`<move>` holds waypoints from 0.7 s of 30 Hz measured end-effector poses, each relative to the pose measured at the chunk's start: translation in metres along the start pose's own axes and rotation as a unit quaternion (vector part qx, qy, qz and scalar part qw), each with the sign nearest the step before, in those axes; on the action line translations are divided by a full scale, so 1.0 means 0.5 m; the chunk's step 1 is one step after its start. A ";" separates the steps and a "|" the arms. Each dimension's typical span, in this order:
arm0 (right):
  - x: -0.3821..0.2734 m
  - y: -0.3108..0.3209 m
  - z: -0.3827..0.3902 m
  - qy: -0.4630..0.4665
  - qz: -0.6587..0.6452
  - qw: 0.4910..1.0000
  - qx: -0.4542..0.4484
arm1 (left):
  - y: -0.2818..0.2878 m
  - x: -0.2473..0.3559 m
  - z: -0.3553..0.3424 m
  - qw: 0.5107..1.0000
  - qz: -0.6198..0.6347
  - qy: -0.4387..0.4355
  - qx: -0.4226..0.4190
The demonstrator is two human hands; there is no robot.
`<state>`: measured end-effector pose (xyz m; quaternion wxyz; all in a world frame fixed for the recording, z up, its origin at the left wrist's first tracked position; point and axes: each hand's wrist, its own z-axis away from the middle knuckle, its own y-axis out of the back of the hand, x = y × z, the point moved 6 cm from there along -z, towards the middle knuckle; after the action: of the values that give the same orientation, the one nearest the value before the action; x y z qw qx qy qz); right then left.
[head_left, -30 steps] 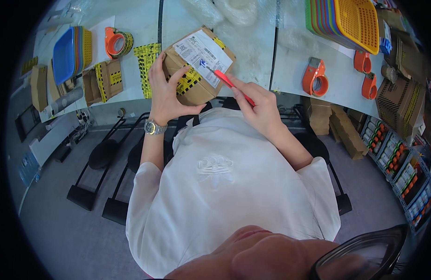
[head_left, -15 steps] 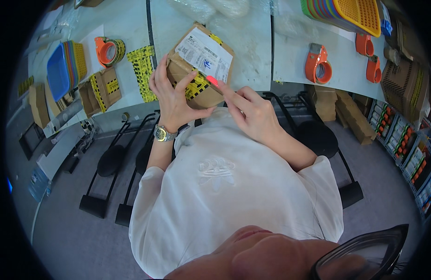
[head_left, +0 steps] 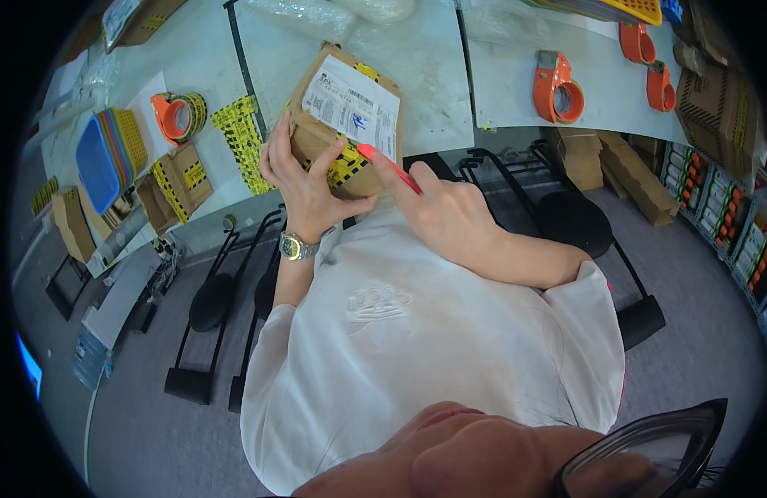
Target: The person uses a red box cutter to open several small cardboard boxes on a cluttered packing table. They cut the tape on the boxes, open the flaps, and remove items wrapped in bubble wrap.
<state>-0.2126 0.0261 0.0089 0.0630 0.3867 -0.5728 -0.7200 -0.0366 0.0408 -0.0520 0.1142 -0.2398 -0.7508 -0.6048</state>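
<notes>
Evidently, the step in hand is work at the taped near edge of a cardboard box (head_left: pixel 325 135), judged to be the slitting of its seal. The box is placed at the near edge of the tabletop (head_left: pixel 437 100), in front of the wearer, with its white label (head_left: pixel 356 101) turned upward; whether its base juts past the tabletop edge cannot be told. Its near side is crossed by yellow-and-black tape (head_left: pixel 346 172).

The box is gripped by the left hand (head_left: pixel 304 187), whose fingers are spread over the left and near sides while the thumb is stretched along the lower near side. A slim red tool (head_left: pixel 367 151) is held in the closed right hand (head_left: pixel 450 212), its front end set at the edge where label face and taped side meet. The very tip is too small to be made out, so whether the tape is pierced cannot be told.

For the next move, a firm left-hand hold and a shallow, guided stroke along the taped edge seem to be called for. The left fingers, placed close to the tool's front end, should be kept out of its line, and too deep a push should be avoided.
</notes>
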 end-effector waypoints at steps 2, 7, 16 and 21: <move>0.001 0.001 0.009 -0.006 -0.020 1.000 0.001 | -0.001 0.004 0.005 1.000 0.002 -0.013 0.015; 0.010 -0.003 0.036 0.006 -0.016 1.000 0.012 | -0.004 0.002 0.016 1.000 0.003 -0.006 0.012; 0.024 -0.015 0.076 -0.008 -0.019 1.000 0.008 | -0.004 0.002 0.016 1.000 0.007 -0.007 0.007; 0.035 -0.016 0.098 -0.043 0.001 0.999 -0.023 | 0.007 -0.018 0.013 0.999 0.031 0.015 0.020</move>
<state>-0.2527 0.0577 -0.0043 0.0475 0.3533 -0.5586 -0.7489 -0.0263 0.0455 -0.0545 0.1489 -0.2516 -0.7534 -0.5890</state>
